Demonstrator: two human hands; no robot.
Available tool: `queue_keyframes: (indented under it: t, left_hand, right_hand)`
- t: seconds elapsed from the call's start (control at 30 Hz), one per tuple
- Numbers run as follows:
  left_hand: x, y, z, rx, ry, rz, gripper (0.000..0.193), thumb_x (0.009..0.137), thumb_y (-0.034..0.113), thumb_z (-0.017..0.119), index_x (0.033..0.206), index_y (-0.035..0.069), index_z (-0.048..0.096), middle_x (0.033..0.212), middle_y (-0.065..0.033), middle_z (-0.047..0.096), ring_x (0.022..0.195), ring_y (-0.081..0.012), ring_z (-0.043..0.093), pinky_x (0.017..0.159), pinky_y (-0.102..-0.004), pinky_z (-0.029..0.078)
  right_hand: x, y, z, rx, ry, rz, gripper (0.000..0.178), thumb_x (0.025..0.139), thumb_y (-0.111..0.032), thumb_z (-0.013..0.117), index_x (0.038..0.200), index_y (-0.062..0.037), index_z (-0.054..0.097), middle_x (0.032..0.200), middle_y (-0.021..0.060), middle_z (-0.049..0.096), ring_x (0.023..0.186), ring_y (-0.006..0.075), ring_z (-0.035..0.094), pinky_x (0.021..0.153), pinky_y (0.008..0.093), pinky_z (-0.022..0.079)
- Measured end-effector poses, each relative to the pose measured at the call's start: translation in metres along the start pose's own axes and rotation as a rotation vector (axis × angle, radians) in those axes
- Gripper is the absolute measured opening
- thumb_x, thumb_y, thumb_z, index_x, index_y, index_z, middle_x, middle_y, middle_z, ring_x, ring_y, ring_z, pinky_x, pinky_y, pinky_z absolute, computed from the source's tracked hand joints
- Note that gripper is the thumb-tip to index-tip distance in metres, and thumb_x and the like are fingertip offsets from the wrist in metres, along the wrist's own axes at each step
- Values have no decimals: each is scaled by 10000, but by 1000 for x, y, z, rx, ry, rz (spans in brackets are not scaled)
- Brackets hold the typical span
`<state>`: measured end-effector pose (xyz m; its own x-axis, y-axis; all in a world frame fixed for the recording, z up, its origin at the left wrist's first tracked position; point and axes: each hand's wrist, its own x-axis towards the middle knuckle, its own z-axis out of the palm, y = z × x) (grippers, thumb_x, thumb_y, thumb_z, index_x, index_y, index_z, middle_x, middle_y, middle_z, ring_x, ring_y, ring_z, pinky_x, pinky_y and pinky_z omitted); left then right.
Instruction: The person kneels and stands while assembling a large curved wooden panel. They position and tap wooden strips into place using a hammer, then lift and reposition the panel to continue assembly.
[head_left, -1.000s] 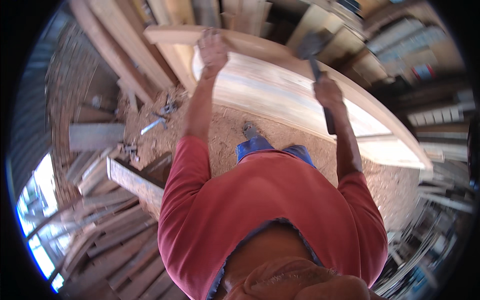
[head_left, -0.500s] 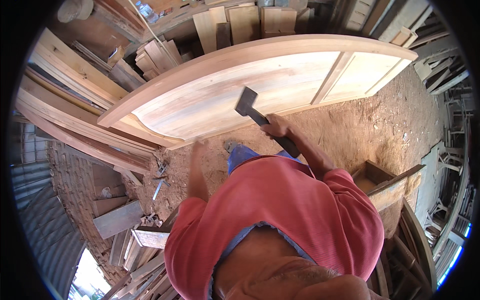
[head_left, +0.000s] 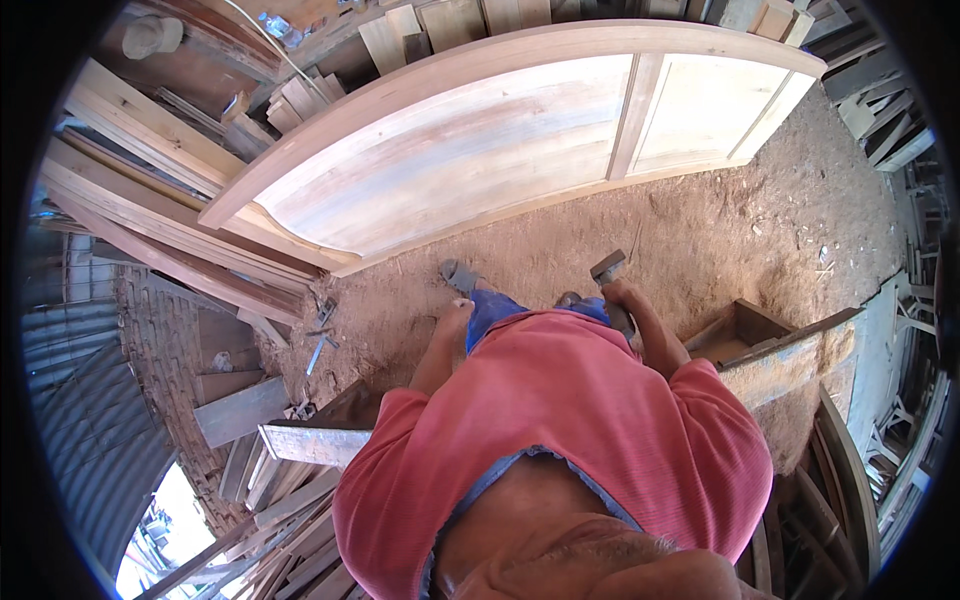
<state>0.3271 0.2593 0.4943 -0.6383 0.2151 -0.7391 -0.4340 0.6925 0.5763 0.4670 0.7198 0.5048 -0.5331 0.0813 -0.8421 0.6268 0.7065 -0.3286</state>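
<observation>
The right hand (head_left: 621,291) gripped a dark-headed tool (head_left: 607,265) between two and three o'clock; the left hand's (head_left: 456,315) grip could not be told. Wooden panel (head_left: 480,145) stood at twelve; bottle (head_left: 284,33), contents indistinct, at eleven.

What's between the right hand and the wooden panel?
In the head view, the held tool's dark head, then brown floor, lie between the right hand and the panel.
</observation>
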Motion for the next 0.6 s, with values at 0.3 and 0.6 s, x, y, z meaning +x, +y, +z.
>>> queue_keyframes:
  t: [0.3, 0.6]
  left_hand:
    - [-47, -45, 31, 67, -128, 78, 469, 931, 357, 614, 1157, -41, 717, 956, -149, 746, 870, -247, 703, 792, -388, 541]
    - [-39, -104, -8, -61, 76, -50, 366, 939, 380, 601, 1114, 99, 757, 839, -54, 716, 770, -162, 629, 715, -366, 530]
  right_hand:
    - [-23, 32, 67, -119, -115, 32, 555, 846, -448, 667, 1221, -43, 728, 1274, 233, 689, 1181, 358, 673, 984, 461, 538]
    - [-67, 15, 97, -173, -213, 80, 575, 844, -463, 670, 1225, -36, 724, 1282, 233, 686, 1185, 357, 670, 985, 462, 536]
